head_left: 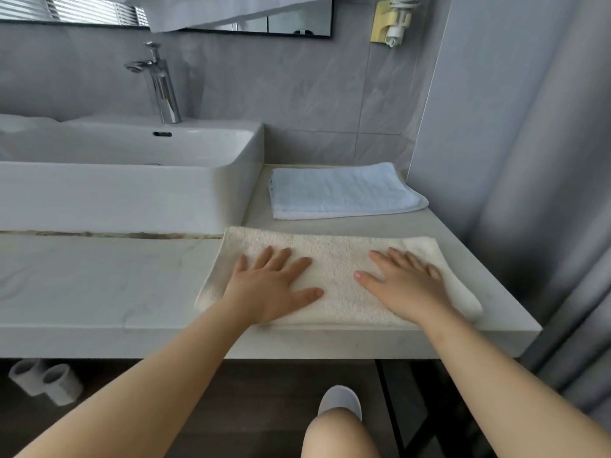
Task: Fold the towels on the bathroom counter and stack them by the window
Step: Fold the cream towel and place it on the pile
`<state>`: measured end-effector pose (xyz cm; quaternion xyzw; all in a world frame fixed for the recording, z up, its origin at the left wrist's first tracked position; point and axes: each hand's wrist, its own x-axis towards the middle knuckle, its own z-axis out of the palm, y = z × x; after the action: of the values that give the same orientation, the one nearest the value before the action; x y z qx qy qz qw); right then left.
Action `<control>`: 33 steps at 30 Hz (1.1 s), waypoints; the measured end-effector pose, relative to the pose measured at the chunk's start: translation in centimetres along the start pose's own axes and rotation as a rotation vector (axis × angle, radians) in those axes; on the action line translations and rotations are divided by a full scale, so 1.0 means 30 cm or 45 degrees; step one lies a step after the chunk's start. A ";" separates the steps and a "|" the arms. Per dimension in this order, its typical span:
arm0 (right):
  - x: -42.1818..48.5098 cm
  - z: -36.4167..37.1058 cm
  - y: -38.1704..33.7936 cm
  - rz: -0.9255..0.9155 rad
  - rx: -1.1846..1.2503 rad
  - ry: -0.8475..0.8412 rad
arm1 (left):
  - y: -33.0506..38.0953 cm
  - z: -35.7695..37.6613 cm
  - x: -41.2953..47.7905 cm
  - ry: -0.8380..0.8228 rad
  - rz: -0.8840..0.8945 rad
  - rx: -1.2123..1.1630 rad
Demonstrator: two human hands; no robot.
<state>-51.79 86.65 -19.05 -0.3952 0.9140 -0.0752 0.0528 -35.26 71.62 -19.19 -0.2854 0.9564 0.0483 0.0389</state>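
Cream towel (334, 259): lower centre of the frame, flat on the grey counter (99, 276), near edge close along the counter's front lip, left edge just past the end of the basin (132, 193). Folded to a broad rectangle, apparently at least doubled, to judge by the thick rounded edge at lower left; pile nubbly, surface mostly even, right end softer in outline. Left hand (274, 285): palm down on the towel's left half, fingers straight and spread, gripping nothing. Right hand (403, 285): palm down on the right half, fingers straight and closer together, likewise gripping nothing. Step in hand, by judgement: pressing and smoothing a fold of this towel. Blue towel (340, 191): centre right of the frame, folded to a neat rectangle, lying apart from the cream one toward the back wall, just beside the grey curtain (529, 160); probably the start of the stack, though no window identifiable in that corner. Next move, by judgement: either one further fold to match the blue towel's outline, calling for a pinch at two corners and edges brought square, or a lift with both hands beneath and a set-down square on the blue towel, with care against the layers slipping open.
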 end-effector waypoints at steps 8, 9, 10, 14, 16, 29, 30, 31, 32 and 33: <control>-0.041 -0.007 0.087 0.330 0.018 0.086 | -0.064 0.000 -0.068 0.237 -0.444 -0.040; -0.045 -0.006 0.085 0.347 0.015 0.104 | -0.055 0.002 -0.076 0.288 -0.522 -0.053; -0.049 -0.007 0.081 0.357 0.005 0.130 | -0.044 0.003 -0.082 0.323 -0.579 -0.069; -0.064 -0.010 0.057 0.367 -0.108 0.234 | -0.022 -0.004 -0.080 0.371 -0.639 -0.227; -0.064 -0.012 0.046 0.368 -0.122 0.242 | -0.021 -0.013 -0.068 0.355 -0.607 -0.290; 0.047 -0.010 0.045 0.115 0.166 0.673 | -0.002 -0.034 0.081 0.843 -0.398 -0.578; 0.072 -0.019 0.051 0.112 0.209 0.734 | 0.001 -0.050 0.101 0.920 -0.381 -0.605; 0.100 -0.033 0.058 0.109 0.261 0.791 | 0.004 -0.071 0.124 0.993 -0.358 -0.626; 0.135 -0.052 0.067 0.102 0.313 0.846 | 0.007 -0.098 0.154 1.057 -0.337 -0.638; 0.177 -0.078 0.075 0.092 0.347 0.892 | 0.009 -0.130 0.191 1.102 -0.325 -0.639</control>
<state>-57.39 84.51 -17.33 -0.3024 0.8716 -0.3248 -0.2081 -40.37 68.28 -15.87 -0.3941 0.8015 0.1485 -0.4245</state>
